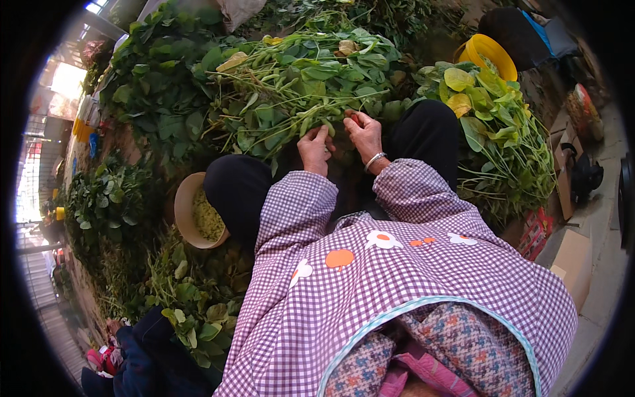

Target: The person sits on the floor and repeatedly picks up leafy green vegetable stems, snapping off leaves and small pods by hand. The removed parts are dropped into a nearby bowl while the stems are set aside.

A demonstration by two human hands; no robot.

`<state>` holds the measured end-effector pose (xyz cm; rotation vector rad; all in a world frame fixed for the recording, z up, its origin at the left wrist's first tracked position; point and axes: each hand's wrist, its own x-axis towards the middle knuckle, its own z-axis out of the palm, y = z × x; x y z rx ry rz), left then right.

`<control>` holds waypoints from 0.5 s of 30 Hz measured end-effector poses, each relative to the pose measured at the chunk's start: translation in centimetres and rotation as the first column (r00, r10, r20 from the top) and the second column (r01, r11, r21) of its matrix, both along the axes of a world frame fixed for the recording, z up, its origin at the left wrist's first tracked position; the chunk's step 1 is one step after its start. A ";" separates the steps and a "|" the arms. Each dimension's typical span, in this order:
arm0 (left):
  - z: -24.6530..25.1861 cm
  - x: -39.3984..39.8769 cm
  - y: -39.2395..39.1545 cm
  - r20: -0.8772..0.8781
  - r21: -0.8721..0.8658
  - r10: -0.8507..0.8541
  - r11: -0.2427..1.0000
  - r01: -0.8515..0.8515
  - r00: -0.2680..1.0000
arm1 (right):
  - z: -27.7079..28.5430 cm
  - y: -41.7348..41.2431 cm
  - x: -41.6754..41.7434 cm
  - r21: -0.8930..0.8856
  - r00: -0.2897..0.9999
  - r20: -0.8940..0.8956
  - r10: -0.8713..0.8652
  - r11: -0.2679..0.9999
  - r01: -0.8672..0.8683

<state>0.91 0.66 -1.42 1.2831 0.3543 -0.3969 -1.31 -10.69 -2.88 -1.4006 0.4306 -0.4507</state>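
Before my knees lies a heap of green bean plants (297,84) with leaves, stems and pods. At its near edge, my left hand (316,147) pinches a green bean pod (328,127) between thumb and fingers. Just to the right, my right hand (365,134), with a bracelet at the wrist, has its fingers closed around a small red object (354,118), mostly hidden, perhaps a tool's handle. A pale round tub (182,211) holding shelled green beans (206,216) stands beside my left knee, which covers part of it.
More plants (496,129) with yellowing leaves lie at right, near a yellow bucket (496,52). Leafy heaps (163,84) spread along the left. Cardboard (573,263) and a red printed box (536,233) sit at lower right. Another person in dark clothes (144,357) is at lower left.
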 end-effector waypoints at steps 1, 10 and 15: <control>0.1 -0.2 0.0 -0.002 0.021 0.005 1.000 -0.005 1.000 | 0.0 0.0 0.4 0.006 1.000 -0.014 0.023 1.000 -0.023; 0.0 -0.1 0.0 -0.051 -0.283 -0.023 0.959 0.008 0.998 | -1.2 -0.3 2.0 -0.047 0.996 0.030 0.086 0.995 -0.085; -0.2 0.6 -0.8 -0.031 -0.353 -0.041 0.935 0.028 0.999 | 0.2 0.2 0.7 -0.278 0.988 0.118 0.100 0.958 -0.064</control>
